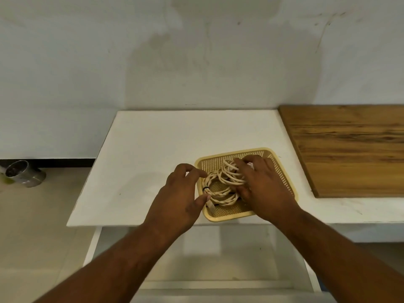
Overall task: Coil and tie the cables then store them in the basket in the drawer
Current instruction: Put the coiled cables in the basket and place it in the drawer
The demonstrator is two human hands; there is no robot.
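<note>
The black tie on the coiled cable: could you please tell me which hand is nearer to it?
Left. The left hand has its thumb just beside the black tie, at the left edge of the basket; the right hand lies over the loops farther right.

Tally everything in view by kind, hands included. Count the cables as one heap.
Hands: 2 (left, right)
Yellow basket: 1
Cable heap: 1
Wooden board: 1
Metal can: 1
Open drawer: 1
Total: 7
</note>
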